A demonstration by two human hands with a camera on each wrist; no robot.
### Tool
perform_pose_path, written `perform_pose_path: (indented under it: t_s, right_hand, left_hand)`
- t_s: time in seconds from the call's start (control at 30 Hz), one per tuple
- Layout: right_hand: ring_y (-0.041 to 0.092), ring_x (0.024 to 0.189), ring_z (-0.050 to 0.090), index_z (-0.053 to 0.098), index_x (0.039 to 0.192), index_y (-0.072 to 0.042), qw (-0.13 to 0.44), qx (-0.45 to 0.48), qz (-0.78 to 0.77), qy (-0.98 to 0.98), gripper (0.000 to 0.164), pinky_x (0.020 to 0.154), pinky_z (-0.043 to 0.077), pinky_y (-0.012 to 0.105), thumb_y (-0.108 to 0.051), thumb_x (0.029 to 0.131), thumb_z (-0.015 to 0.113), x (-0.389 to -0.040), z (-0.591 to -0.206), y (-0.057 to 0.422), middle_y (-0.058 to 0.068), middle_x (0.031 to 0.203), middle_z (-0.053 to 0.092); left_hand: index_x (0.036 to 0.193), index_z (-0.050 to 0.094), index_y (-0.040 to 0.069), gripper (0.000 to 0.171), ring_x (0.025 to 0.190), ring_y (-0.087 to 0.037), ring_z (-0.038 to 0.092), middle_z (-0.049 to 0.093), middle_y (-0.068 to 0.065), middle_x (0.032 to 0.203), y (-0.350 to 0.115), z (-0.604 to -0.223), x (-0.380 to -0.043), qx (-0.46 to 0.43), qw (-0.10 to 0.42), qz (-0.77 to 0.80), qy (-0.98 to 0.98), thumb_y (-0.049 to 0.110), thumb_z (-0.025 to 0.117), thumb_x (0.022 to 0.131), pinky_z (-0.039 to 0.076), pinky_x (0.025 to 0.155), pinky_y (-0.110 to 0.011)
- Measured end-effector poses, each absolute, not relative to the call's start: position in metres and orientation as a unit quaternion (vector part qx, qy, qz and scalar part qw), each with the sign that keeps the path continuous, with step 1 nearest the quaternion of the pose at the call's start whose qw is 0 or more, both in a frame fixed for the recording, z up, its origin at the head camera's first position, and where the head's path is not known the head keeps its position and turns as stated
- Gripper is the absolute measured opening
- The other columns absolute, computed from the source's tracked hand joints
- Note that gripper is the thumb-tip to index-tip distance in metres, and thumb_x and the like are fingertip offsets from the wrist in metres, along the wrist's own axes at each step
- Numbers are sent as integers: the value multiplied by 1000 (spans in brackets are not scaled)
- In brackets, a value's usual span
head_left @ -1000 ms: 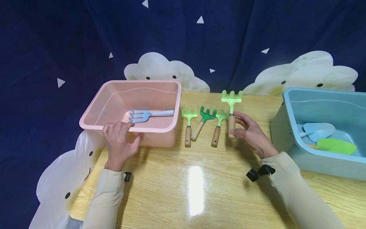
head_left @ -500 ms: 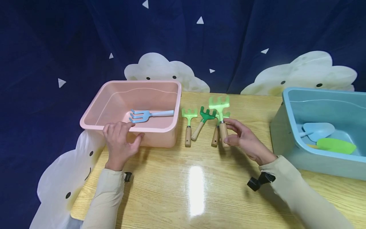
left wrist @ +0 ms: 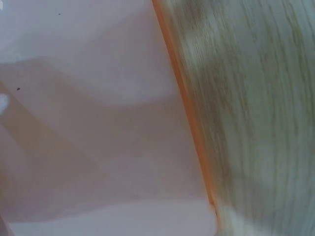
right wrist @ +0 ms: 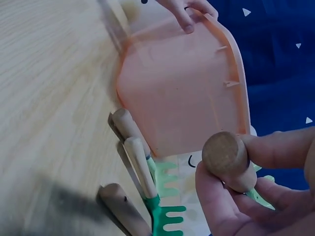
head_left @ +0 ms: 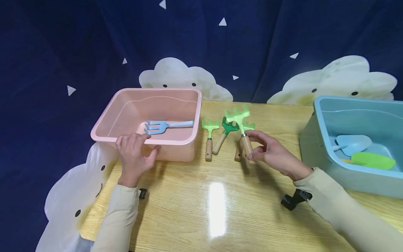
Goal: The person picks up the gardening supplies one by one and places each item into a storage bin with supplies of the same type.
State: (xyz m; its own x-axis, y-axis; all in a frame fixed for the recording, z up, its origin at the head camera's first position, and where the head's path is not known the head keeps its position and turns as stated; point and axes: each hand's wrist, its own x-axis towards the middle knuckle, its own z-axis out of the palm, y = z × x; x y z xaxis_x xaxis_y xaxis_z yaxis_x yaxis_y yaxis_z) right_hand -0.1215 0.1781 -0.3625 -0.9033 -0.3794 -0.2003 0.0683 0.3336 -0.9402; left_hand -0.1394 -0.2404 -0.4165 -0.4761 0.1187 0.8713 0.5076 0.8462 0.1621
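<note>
The pink tub (head_left: 171,153) is a smooth moulded container, roughly rectangular, with rounded corners and a flat rolled rim. It stands on a bench (head_left: 176,210) with a pale, streaked wood-grain surface that throws back a bright patch of light. Inside the tub lies one blue fork (head_left: 161,127) with curved tines and a paler straight handle.

The left hand (head_left: 133,154) grips the tub's near rim, fingers bent over the edge and thumb outside it. The right hand (head_left: 272,150), to the right of the tub, is closed in a pinch on the round, blunt-ended wooden handle of a light-green rake (head_left: 241,124). This rake is raised over the bench and tilted, its toothed head towards the back and leaning to the tub's side.

Three more rakes lie to the right of the tub: a light-green one (head_left: 209,142) just beside its wall, a dark-green one (head_left: 223,138) with a pale handle next, and a third (head_left: 238,154) farthest out, partly covered by the held rake.

Well apart to the tub's right stands a blue bin (head_left: 315,150), also smooth and round-cornered. It contains a light-blue scoop (head_left: 355,142) and a leaf-shaped green trowel (head_left: 373,160). Behind the tub hangs a dark-blue curtain (head_left: 78,35) with white triangles.
</note>
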Motion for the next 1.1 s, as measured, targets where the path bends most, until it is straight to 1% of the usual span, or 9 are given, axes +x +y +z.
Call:
perform_pose_path:
  t_s: [0.2, 0.37, 0.47, 0.53, 0.67, 0.9, 1.1]
  right_hand:
    - [17, 90, 60, 32, 153, -11, 200, -117, -506, 831, 71, 74, 55, 27, 4, 89, 58, -118, -343, 182, 19, 146, 46]
    - [22, 93, 64, 33, 152, -8, 197, -153, -478, 842, 67, 74, 56, 29, 8, 89, 52, -116, -326, 180, 24, 147, 45]
    - [22, 94, 65, 34, 152, -8, 195, -164, -466, 847, 68, 73, 56, 29, 8, 89, 54, -116, -317, 178, 26, 150, 43]
    - [22, 93, 66, 35, 152, -10, 194, -162, -457, 853, 69, 73, 55, 29, 7, 88, 57, -117, -312, 176, 24, 151, 42]
    - [22, 93, 66, 37, 151, -15, 188, -159, -432, 868, 69, 73, 54, 30, 5, 87, 58, -119, -306, 173, 19, 151, 44]
    - [25, 93, 67, 40, 149, -11, 161, -176, -409, 881, 70, 70, 55, 29, 9, 84, 59, -127, -299, 170, 24, 148, 46]
    - [28, 95, 68, 40, 149, -11, 159, -179, -402, 884, 69, 72, 58, 33, 10, 85, 58, -141, -292, 171, 22, 149, 45]
  left_hand:
    - [98, 66, 3, 40, 80, -37, 46, 59, -14, 79, -240, -417, -139, -186, 474, -204, -836, 36, 70, 75, 26, 89, -54]
    - [98, 66, 3, 39, 80, -36, 46, 59, -13, 79, -241, -416, -139, -185, 477, -204, -835, 35, 70, 75, 27, 89, -53]
    - [98, 66, 3, 39, 80, -36, 46, 59, -13, 79, -241, -417, -139, -187, 478, -205, -834, 34, 70, 75, 27, 89, -53]
    - [98, 66, 3, 39, 80, -36, 46, 59, -13, 79, -241, -417, -140, -189, 477, -206, -833, 34, 70, 75, 27, 88, -53]
    - [97, 66, 4, 39, 79, -36, 46, 59, -13, 79, -240, -418, -141, -190, 479, -203, -833, 35, 70, 75, 27, 88, -53]
    - [97, 65, 4, 39, 79, -35, 46, 58, -13, 79, -240, -419, -141, -188, 474, -195, -837, 36, 69, 76, 28, 87, -53]
    - [96, 64, 3, 39, 80, -35, 46, 58, -12, 78, -241, -419, -141, -187, 474, -193, -839, 36, 69, 76, 27, 88, -53]
